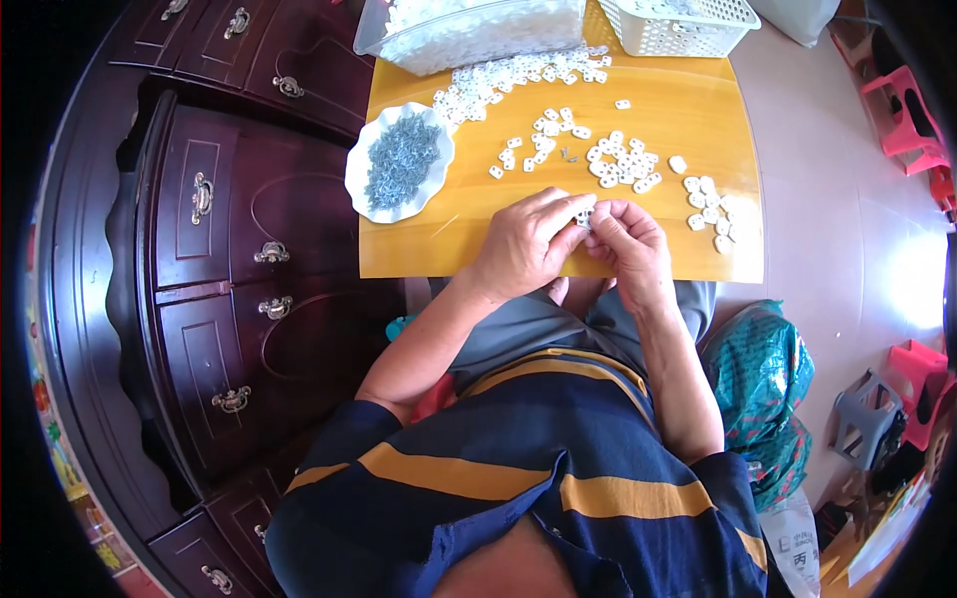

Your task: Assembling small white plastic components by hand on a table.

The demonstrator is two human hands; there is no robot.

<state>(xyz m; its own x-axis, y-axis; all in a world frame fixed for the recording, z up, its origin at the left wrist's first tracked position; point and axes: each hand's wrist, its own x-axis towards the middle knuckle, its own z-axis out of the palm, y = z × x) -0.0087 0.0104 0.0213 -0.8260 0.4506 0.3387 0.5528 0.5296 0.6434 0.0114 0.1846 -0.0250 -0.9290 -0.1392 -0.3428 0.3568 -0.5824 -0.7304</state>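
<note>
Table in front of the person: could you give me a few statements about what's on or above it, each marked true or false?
1. The left hand and right hand meet at a small white piece. True.
2. The wavy-rimmed dish holds white pieces. False: it holds small grey bits.
3. The white basket has holes in its wall. True.
4. The clear bin stands right of the basket. False: it stands left.

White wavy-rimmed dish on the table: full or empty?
Not empty: small grey pieces cover the middle of the dish, leaving its rim bare. Depth unclear.
</note>
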